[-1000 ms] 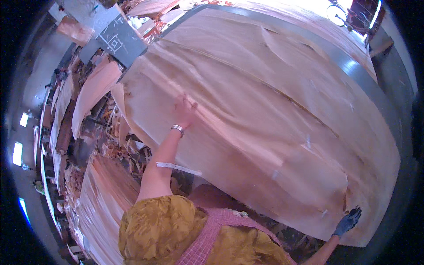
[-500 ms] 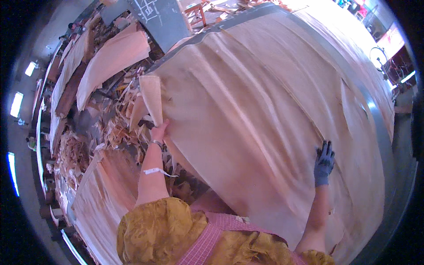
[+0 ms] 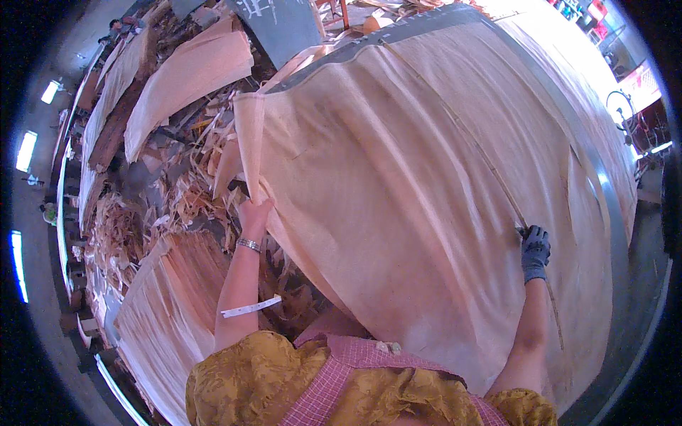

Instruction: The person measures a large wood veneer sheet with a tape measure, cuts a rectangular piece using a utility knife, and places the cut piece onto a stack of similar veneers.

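Note:
A large, thin sheet of pale wood veneer (image 3: 341,184) lies rippled across the grey-topped table in front of me. My left hand (image 3: 254,213), bare with a metal watch band and a white strip on the forearm, grips the left edge of the sheet, where a narrow flap folds up. Toward the right, my right hand (image 3: 536,250) wears a grey glove. Its fingers are curled at a long seam (image 3: 490,165) in the veneer and pinch the edge there; the thumb is partly hidden.
Shredded veneer scraps (image 3: 188,199) heap up at the left. Curved veneer pieces (image 3: 192,78) lie beyond them, and another stack (image 3: 167,298) is near my left elbow. A grey panel (image 3: 280,32) stands at the far side. The table's dark edge (image 3: 607,184) runs along the right.
My right hand has shifted slightly right, its fingers going from extended to curled at the seam. The left edge flap has opened wider in my left hand, and the seam shows more clearly.

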Motion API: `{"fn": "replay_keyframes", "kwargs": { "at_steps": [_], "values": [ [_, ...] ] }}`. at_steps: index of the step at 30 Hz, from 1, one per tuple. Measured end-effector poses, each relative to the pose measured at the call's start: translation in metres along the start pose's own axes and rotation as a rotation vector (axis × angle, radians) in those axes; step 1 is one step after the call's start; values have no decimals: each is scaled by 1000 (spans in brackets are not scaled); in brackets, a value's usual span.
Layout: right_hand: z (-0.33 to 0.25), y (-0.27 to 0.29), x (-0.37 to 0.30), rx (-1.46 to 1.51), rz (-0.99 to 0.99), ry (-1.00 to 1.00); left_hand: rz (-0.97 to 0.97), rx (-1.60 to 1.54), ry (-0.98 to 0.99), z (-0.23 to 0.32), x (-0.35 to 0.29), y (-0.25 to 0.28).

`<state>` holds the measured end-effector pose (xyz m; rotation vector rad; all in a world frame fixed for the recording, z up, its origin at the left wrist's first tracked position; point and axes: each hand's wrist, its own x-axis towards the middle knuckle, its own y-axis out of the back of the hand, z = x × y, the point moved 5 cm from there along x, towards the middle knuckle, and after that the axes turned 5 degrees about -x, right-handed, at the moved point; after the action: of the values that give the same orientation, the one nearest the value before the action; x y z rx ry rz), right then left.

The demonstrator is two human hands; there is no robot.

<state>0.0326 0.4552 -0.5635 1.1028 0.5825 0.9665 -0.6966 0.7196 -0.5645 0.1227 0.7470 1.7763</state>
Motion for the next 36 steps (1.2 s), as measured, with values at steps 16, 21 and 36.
{"fn": "replay_keyframes", "kwargs": {
  "at_steps": [16, 21, 36],
  "values": [
    [41, 86, -113, 124, 196, 103, -149, -167, -37, -4, -62, 66],
    [40, 132, -145, 73, 315, 159, -215, -300, -87, -8, -73, 98],
    [-56, 160, -173, 231, 257, 342, -473, -458, 355, -200, -20, 171]
  ]
}}
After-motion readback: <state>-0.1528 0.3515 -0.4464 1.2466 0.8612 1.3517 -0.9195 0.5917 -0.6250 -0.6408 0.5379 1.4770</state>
